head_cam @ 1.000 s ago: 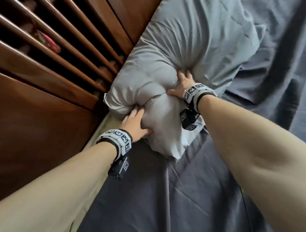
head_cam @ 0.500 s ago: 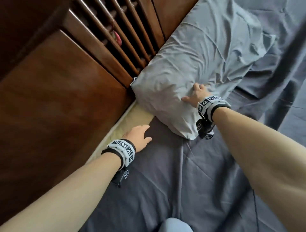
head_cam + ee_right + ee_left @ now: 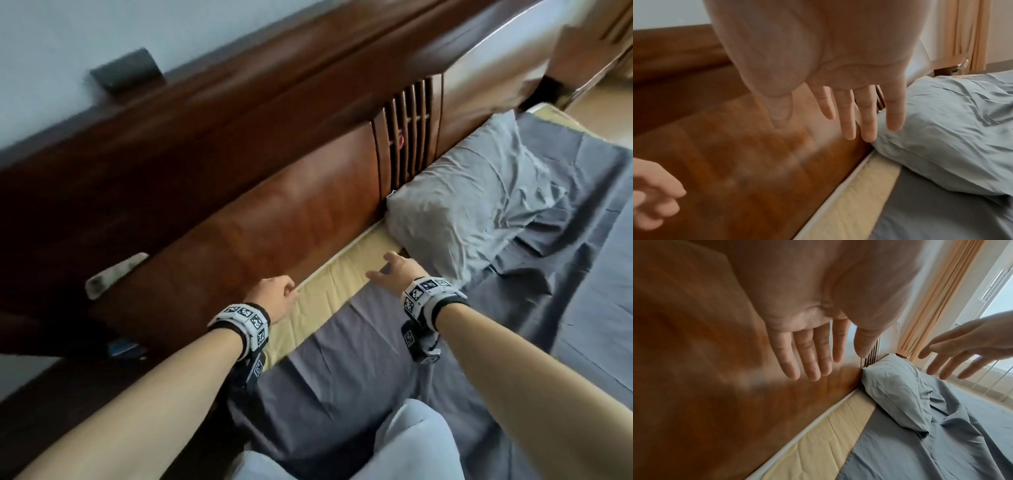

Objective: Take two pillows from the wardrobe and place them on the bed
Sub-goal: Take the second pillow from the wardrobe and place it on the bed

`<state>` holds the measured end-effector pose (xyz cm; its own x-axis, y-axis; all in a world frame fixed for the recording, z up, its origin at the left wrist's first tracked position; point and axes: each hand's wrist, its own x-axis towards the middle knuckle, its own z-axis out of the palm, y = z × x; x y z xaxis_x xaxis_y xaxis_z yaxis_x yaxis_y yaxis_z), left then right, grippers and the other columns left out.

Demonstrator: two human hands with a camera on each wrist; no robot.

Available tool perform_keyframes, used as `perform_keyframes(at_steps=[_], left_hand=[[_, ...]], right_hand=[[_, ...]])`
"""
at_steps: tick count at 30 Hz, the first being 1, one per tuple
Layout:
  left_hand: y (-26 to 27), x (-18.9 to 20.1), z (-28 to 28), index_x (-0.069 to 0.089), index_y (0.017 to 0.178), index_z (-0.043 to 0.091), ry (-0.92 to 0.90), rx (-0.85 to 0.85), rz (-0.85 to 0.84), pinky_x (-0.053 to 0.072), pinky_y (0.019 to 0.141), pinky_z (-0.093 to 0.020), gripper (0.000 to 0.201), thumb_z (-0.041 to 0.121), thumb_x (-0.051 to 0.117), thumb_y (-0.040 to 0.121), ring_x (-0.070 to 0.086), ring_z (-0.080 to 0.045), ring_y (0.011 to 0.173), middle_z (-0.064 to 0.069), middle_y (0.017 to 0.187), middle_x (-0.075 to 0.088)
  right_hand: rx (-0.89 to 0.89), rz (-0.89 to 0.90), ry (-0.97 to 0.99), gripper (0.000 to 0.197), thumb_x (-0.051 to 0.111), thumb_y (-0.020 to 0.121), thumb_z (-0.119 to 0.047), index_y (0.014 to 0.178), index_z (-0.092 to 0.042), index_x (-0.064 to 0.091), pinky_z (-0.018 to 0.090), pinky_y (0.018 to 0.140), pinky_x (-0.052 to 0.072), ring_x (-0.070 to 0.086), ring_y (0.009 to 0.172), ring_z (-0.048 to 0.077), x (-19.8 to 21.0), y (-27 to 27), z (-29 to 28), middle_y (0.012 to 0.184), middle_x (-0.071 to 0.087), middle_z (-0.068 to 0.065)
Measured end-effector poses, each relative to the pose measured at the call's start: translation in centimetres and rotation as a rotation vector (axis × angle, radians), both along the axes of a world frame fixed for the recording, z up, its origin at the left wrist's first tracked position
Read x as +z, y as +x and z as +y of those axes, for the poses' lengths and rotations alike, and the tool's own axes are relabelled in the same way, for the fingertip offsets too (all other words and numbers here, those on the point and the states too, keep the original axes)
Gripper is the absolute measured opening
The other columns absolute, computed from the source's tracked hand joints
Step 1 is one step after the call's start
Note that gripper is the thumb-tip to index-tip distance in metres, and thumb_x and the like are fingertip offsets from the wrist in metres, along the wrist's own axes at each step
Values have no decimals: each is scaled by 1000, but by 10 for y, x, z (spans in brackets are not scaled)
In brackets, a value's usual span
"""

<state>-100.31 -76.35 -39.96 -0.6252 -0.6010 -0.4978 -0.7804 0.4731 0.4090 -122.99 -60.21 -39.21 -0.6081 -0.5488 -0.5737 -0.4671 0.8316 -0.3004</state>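
One pillow [image 3: 472, 202] down so far as I can see, and I'm calling it from the left across. Over on the left there's the dark wooden headboard [image 3: 239, 192], a broad panel with a slatted section further along. My left hand [image 3: 274, 301] hangs in front of that panel above the bare yellow mattress edge [image 3: 329, 291]; the wrist view shows the fingers [image 3: 807, 353] straight and close together, holding nothing. Next across, my right hand [image 3: 397, 270] hovers over the mattress strip just beside the pillow's near corner, fingers [image 3: 869, 113] straight and slightly spread, also empty, not touching the fabric as far as I can tell. Then the pillow itself, pale grey and creased, lying flat on the darker grey sheet [image 3: 376, 359] with its top edge against the headboard by the slats. I read this as the first placement finished and both hands free. I see no second pillow in any view, and no wardrobe either, so the next move calls for turning away from the bed, going to the wardrobe, and taking the other pillow with both hands to lay it in the open spot on the left.
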Motion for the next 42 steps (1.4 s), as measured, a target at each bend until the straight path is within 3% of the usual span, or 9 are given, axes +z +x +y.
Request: perform_keyframes(at_steps=[6,9,13,19,24,30,34,36,42], left_hand=[[124,56,-18,70,95,17,0,120,177,51,81,-31,18,31,61,88,68,-27,93,-3,95,76],[176,79,-8,69,86,17,19,225,237,52,77,-32,17,30,58,88,66,-24,80,0,80,73],[247,95,11,68,82,17,50,376,322,57,77,-38,20,33,56,85,70,-23,76,0,76,75],[373,105,78,66,77,19,-1,639,353,57,78,-39,20,32,52,83,71,-20,71,1,74,75],[466,112,185,66,76,23,-59,771,320,58,77,-37,19,33,51,81,71,-15,70,4,74,75],[563,125,349,64,77,28,-142,926,351,59,76,-36,17,30,55,92,69,-10,69,7,75,74],[624,148,451,66,82,28,-79,997,310,62,73,-37,13,30,56,90,71,-12,74,7,80,73],[661,163,485,66,85,28,-96,999,280,62,75,-41,14,36,54,88,72,-16,77,4,85,75],[803,219,546,66,86,28,-275,1234,288,61,75,-45,17,41,55,83,73,-21,81,1,84,76]], right_hand=[[81,22,-122,71,54,84,-60,136,-13,46,36,95,47,59,116,30,84,140,-38,128,63,13],[176,52,-148,60,53,86,-57,125,-12,54,36,92,48,60,112,31,114,191,-55,122,66,11],[328,58,-181,55,52,86,-57,113,-10,58,39,89,50,61,108,34,134,258,-77,117,67,15],[564,5,-286,43,55,84,-54,98,-14,62,33,76,46,64,98,31,147,374,-75,106,70,10],[757,-34,-363,37,57,84,-50,94,-16,67,35,80,50,64,95,31,160,478,-17,99,71,9],[1010,-74,-401,33,59,82,-49,87,-17,67,33,75,48,66,93,31,170,602,106,95,72,10],[1245,-88,-347,30,54,86,-47,81,-19,63,40,83,54,66,91,29,194,679,188,95,71,8],[1338,-84,-347,33,51,86,-49,84,-19,64,41,82,54,66,90,27,210,718,217,93,70,5],[1550,-113,-437,32,50,88,-50,88,-22,64,43,85,54,65,95,30,268,855,270,101,70,9]])
